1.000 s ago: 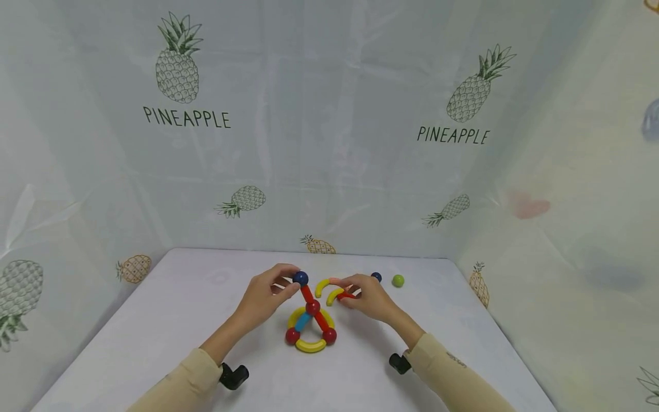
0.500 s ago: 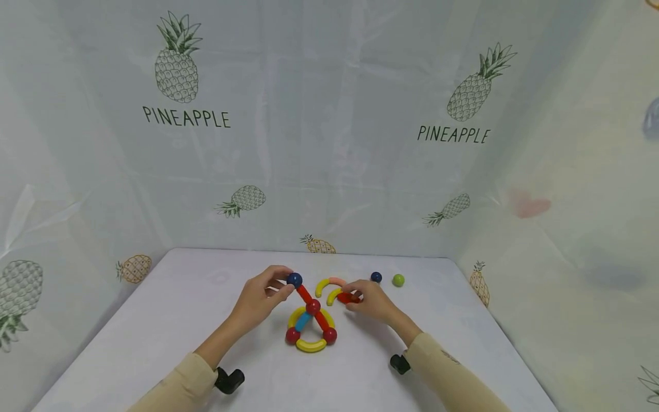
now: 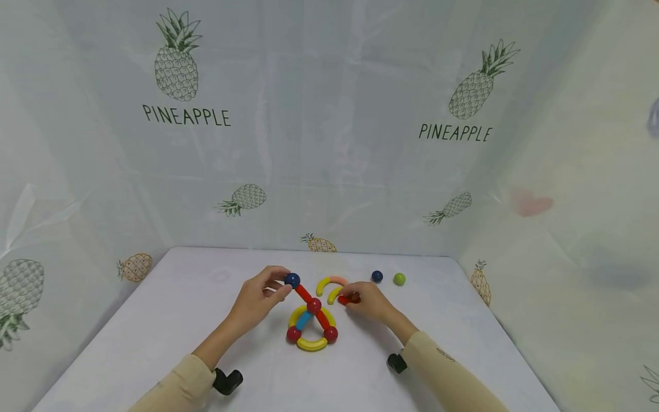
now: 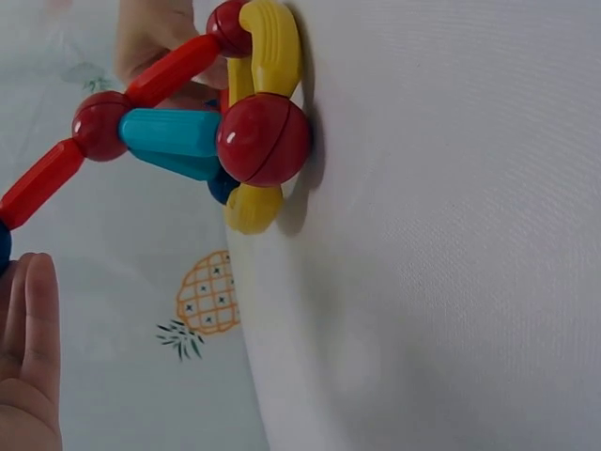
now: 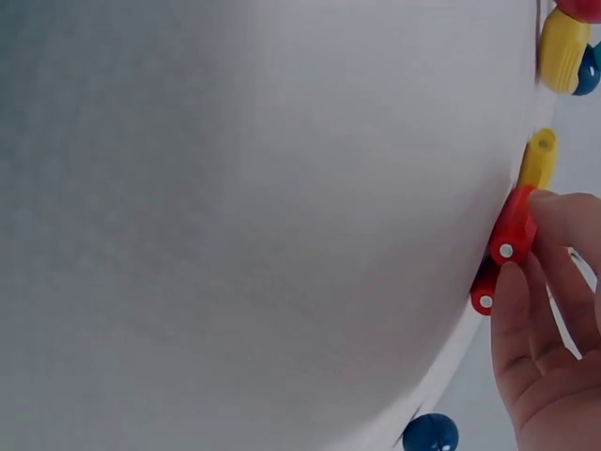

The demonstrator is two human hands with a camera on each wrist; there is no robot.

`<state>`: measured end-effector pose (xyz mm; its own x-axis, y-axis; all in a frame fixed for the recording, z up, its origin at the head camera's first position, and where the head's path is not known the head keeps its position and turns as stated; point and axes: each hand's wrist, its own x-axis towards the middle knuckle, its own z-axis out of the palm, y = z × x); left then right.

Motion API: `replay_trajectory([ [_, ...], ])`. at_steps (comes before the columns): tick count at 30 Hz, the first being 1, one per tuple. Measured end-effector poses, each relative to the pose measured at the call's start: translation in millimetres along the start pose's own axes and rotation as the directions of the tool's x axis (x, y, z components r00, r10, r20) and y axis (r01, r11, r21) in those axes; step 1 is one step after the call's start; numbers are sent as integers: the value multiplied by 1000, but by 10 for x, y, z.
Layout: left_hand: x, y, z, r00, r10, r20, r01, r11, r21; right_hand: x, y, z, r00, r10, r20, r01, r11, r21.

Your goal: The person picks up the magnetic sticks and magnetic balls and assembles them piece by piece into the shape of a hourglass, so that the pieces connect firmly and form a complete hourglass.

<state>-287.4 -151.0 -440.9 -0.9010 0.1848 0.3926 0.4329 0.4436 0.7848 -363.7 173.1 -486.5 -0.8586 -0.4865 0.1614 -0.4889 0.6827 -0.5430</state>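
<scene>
Item 1: white cloth-covered desk (image 3: 170, 320), enclosed at back and sides by pale sheeting printed with pineapples (image 3: 177, 57)

Item 2: toy figure of coloured plastic rods and balls (image 3: 311, 320), at mid-desk; yellow curved pieces forming a ring flat on the desk, two red balls at its near rim, short blue rod (image 4: 169, 141) and red rods rising to a third red ball (image 3: 314, 306), long red rod (image 3: 304, 293) slanting up and left to a dark blue ball (image 3: 292, 280) at the top

Item 3: left hand (image 3: 257, 300), left of the figure, thumb and fingertips pinching the dark blue ball; beige sleeve behind

Item 4: short red plastic rod (image 5: 513, 235), on the desk just right of the figure, touching one end of a small yellow curved piece (image 3: 333, 294); a second red piece directly beside it in the right wrist view

Item 5: right hand (image 3: 373, 303), fingers curled and gripping the short red plastic rod

Item 6: yellow-and-orange arch (image 3: 330, 281), loose, just behind the yellow curved piece

Item 7: loose dark blue ball (image 3: 377, 276) and green ball (image 3: 399, 279), side by side toward the back right of the desk, apart from both hands
</scene>
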Motion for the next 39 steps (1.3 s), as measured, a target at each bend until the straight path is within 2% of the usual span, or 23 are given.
replay_trajectory([
  [6, 0, 5, 6, 1000, -3, -1, 3, 1000, -3, -15, -22, -27, 999, -20, 48, 22, 999, -44],
  [13, 1, -5, 10, 1000, 1, 0, -1, 1000, 2, -65, -38, -78, 990, 9, 140, 2, 997, -81],
  [19, 5, -21, 8, 1000, 4, -3, -4, 1000, 5, -111, -75, -99, 987, -29, 159, 43, 996, -84],
  [24, 7, -17, 5, 1000, -1, 0, 1, 1000, 5, -142, -150, -120, 989, -79, 123, 86, 995, -57],
  [33, 14, -16, 2, 1000, -2, 2, 2, 1000, -1, -150, -458, -196, 989, -145, 9, 142, 982, 123],
  [39, 17, -28, 0, 1000, 4, 1, -4, 1000, -5, -146, -690, -216, 990, -132, -50, 141, 960, 242],
])
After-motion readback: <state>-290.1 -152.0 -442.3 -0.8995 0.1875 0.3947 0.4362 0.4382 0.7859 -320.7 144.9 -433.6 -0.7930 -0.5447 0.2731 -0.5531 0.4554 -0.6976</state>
